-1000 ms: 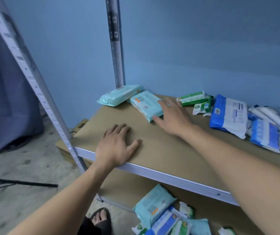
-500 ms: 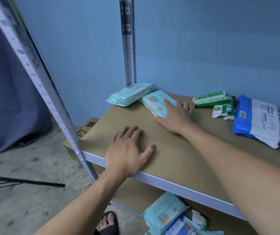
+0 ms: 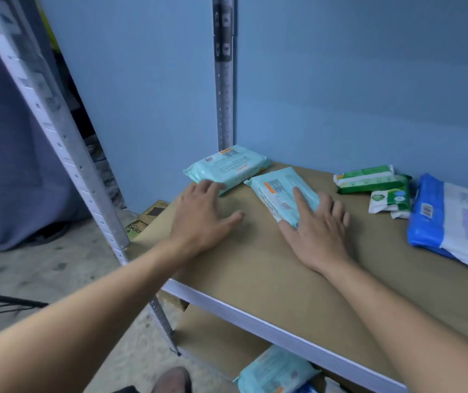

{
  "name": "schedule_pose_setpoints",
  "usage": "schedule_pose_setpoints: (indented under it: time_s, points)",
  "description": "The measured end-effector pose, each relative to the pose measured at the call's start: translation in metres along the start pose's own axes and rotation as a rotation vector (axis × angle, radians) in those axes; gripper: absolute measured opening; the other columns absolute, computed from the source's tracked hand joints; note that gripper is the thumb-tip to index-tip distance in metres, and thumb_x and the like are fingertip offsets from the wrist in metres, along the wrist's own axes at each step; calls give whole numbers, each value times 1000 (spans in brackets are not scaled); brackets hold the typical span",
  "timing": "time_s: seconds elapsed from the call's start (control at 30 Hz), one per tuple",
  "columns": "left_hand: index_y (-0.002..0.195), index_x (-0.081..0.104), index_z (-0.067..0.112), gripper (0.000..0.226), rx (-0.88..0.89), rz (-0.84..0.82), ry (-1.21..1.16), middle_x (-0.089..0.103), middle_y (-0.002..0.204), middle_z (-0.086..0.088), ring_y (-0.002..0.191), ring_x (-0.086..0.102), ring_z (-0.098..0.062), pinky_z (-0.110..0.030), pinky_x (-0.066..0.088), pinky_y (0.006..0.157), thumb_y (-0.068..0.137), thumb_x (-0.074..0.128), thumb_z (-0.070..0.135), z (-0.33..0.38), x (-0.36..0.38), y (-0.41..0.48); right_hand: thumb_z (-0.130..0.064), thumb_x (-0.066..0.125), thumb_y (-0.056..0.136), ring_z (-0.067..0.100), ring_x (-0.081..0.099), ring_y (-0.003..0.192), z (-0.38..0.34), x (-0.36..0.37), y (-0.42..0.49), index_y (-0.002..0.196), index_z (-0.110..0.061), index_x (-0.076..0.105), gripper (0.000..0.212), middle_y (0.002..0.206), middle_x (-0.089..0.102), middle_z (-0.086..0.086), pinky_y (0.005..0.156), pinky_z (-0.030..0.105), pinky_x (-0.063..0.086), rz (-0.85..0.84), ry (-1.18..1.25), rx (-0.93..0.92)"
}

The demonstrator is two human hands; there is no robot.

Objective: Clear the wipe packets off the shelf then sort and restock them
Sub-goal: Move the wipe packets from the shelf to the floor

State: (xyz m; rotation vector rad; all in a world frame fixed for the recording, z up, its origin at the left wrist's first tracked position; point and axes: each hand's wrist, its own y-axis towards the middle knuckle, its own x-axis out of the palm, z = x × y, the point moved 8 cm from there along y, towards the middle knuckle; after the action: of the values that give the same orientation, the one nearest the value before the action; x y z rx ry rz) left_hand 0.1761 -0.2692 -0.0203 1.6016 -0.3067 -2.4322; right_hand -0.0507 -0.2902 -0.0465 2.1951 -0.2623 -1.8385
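Two pale teal wipe packets lie at the back left corner of the brown shelf board [image 3: 255,268]. My left hand [image 3: 201,219] lies flat on the board, its fingertips touching the near edge of the rear teal packet [image 3: 227,165]. My right hand [image 3: 318,231] rests with straight fingers on the front teal packet [image 3: 278,191], index finger on top and thumb against its near end. Farther right lie a green packet [image 3: 366,178], a small white-and-green packet [image 3: 388,199] and a large blue-and-white packet [image 3: 454,222].
A grey metal upright [image 3: 224,80] stands at the back corner and another slanted upright [image 3: 65,143] at the front left. On the lower shelf lies another teal packet [image 3: 275,373]. A cardboard box [image 3: 148,219] sits on the floor beyond the shelf.
My left hand slid forward across the board from near the front edge to the rear teal packet. My right hand stays on the front teal packet, pulled slightly nearer. The view shifted left.
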Motion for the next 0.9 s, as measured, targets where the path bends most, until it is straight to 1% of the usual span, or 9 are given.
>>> schedule_pose_setpoints:
  time_s: [0.1, 0.23, 0.33, 0.37, 0.43, 0.53, 0.63, 0.77, 0.9]
  points:
    - [146, 42, 24, 83, 7, -4, 93, 40, 150, -1, 137, 35, -27, -43, 29, 110, 79, 62, 69, -11, 5, 47, -67, 36, 81, 35, 37, 111, 2, 1, 2, 154, -34, 29, 80, 137, 37, 12, 100, 46, 29, 20, -2, 4]
    - [156, 24, 26, 99, -58, -133, 116, 22, 163, -2, 148, 21, -30, -47, 17, 118, 78, 59, 77, -20, 26, 93, -71, 45, 82, 35, 39, 113, 3, 4, 2, 154, -37, 24, 82, 143, 34, 10, 99, 46, 32, 6, -24, 13]
    - [157, 14, 38, 108, -112, -214, 193, 15, 166, -1, 145, 25, -39, -50, 18, 116, 71, 53, 89, -27, 38, 112, -72, 43, 84, 35, 39, 115, 3, 4, 3, 155, -38, 21, 82, 146, 32, 10, 100, 46, 31, 4, -37, 8]
    - [156, 12, 42, 109, -119, -231, 226, 17, 165, -1, 142, 29, -40, -50, 20, 115, 68, 52, 92, -29, 40, 116, -72, 42, 85, 35, 39, 115, 3, 3, 3, 155, -37, 20, 81, 147, 32, 10, 100, 46, 31, 2, -38, 8]
    - [155, 15, 46, 108, -118, -246, 262, 32, 157, -3, 135, 35, -38, -47, 24, 110, 66, 55, 92, -32, 41, 120, -71, 41, 87, 35, 38, 115, 3, 3, 2, 156, -36, 20, 80, 147, 31, 11, 100, 47, 30, 0, -37, 7]
    - [153, 24, 39, 106, -133, -252, 268, 46, 141, -9, 127, 40, -36, -46, 28, 105, 66, 59, 89, -34, 38, 120, -70, 41, 89, 35, 38, 113, 1, 2, 2, 156, -33, 20, 79, 145, 33, 13, 100, 47, 29, 10, -42, -9]
    - [154, 21, 38, 102, -148, -241, 301, 46, 137, -12, 125, 39, -37, -45, 28, 105, 71, 59, 84, -30, 39, 108, -66, 43, 91, 36, 36, 114, 3, 1, 3, 156, -32, 22, 77, 144, 33, 14, 102, 47, 26, 1, -20, -5]
    - [157, 15, 35, 102, -153, -234, 335, 42, 138, -15, 125, 37, -37, -44, 28, 104, 75, 52, 84, -25, 40, 79, -61, 44, 94, 36, 33, 116, 5, -7, 0, 155, -31, 28, 70, 143, 33, 15, 103, 45, 23, 7, -23, 19]
    - [156, 17, 33, 97, -126, -224, 303, 42, 136, -18, 124, 38, -37, -44, 28, 103, 79, 52, 80, -15, 28, 44, -58, 41, 95, 35, 34, 112, 11, -20, -22, 153, -28, 36, 65, 139, 38, 18, 98, 45, 21, 25, 3, -2]
